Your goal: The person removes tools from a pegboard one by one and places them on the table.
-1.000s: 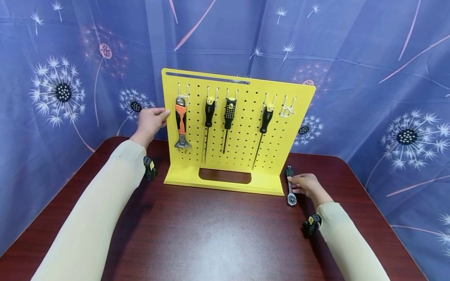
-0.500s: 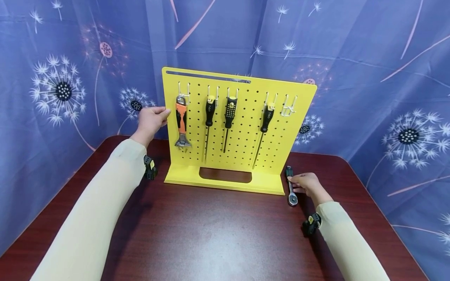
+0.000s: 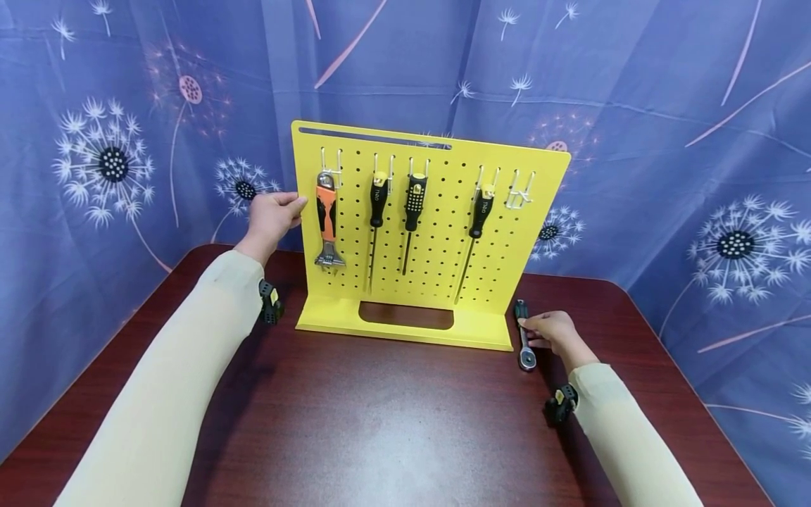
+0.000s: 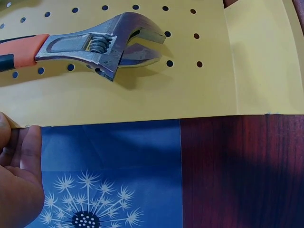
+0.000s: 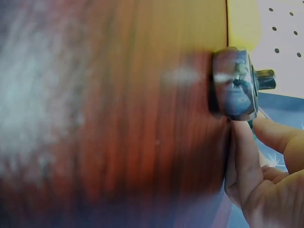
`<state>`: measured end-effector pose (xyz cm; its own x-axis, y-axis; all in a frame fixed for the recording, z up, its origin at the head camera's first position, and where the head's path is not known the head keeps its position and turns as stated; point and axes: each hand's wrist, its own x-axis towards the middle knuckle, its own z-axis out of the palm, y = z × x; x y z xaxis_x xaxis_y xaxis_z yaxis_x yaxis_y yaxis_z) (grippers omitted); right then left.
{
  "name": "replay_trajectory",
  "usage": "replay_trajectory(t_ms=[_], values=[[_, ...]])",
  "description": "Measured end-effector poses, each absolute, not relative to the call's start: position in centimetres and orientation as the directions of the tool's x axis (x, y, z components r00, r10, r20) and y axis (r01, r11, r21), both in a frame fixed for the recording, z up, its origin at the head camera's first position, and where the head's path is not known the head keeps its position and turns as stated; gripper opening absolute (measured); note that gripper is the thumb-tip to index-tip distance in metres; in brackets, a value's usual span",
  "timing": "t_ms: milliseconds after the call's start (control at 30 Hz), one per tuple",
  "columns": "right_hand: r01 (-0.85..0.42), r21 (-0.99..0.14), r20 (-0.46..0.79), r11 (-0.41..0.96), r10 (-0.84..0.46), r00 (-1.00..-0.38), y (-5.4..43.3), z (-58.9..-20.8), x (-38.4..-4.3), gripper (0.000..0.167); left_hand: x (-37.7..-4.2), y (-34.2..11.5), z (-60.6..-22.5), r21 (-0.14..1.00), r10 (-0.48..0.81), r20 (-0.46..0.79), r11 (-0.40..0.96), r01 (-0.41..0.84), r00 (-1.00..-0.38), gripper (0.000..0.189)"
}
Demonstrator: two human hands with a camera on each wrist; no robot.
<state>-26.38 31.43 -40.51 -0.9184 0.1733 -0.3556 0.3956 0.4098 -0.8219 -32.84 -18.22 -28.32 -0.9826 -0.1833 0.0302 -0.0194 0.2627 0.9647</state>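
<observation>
At the left edge of a yellow pegboard stand (image 3: 478,326), my left hand (image 3: 272,220) pinches the board between thumb and fingers. Close beside it hangs an adjustable wrench (image 3: 327,215) with orange and black grips; its steel jaws point down, seen large in the left wrist view. My right hand (image 3: 556,332) holds a ratchet wrench (image 3: 527,359) by its dark handle, just right of the stand's base. In the right wrist view the chrome ratchet head (image 5: 232,88) shows its square drive facing the board, while the handle is mostly hidden behind the fingers (image 5: 247,161).
Three black-and-yellow screwdrivers hang on the board: one left of the middle (image 3: 378,201), a dotted screwdriver (image 3: 415,204) beside it, and another to the right (image 3: 482,211). A bare white hook (image 3: 519,199) is at the upper right. Blue dandelion curtains (image 3: 633,176) surround the dark-red table (image 3: 380,408).
</observation>
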Motion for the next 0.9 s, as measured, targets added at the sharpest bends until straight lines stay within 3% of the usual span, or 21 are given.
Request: replay_trajectory(t_ms=[600, 900], values=[[0.413, -0.796, -0.39, 0.443, 0.147, -0.909, 31.9, -40.0, -26.3, 0.058, -32.8, -18.3, -28.3, 0.965, -0.183, 0.02, 0.262, -0.029, -0.983, 0.045], [0.402, -0.819, -0.39, 0.408, 0.116, -0.913, 32.4, -40.3, -26.2, 0.054, -32.7, -18.1, -28.2, 0.966, -0.186, 0.02, 0.258, -0.029, -0.982, 0.045]])
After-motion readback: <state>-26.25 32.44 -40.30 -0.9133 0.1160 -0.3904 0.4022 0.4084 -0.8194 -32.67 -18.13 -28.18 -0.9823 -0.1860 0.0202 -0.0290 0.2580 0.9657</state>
